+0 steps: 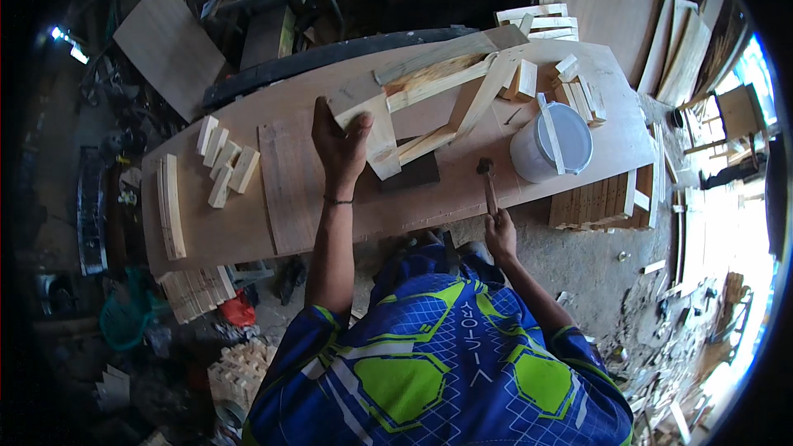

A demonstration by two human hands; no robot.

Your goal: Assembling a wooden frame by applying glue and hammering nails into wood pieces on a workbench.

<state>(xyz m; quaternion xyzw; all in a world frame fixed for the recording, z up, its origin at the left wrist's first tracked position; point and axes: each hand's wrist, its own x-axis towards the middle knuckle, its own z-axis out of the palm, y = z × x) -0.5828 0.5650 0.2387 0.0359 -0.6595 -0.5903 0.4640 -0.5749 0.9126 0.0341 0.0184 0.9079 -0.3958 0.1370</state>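
A wooden frame (442, 85) made of joined pale boards stands tilted over the middle of the workbench. At its left corner, my left hand (341, 144) grips the end block, with the thumb on the near face and the fingers partly hidden behind. My right hand (500, 237) is wrapped round the handle of a hammer (487, 175) at the bench's near edge. The hammer's dark head is over the board, apart from the frame. Below the frame lies a dark flat piece (419, 175). To the right of the hammer is a white bucket (537, 150) with a wooden strip across its top.
Several short wood blocks (221, 155) and two long strips (171, 206) lie on the left of the workbench (363, 206). More blocks (582, 97) sit behind the bucket. Stacked timber (591, 202) stands below the right side. Scraps (644, 363) litter the floor.
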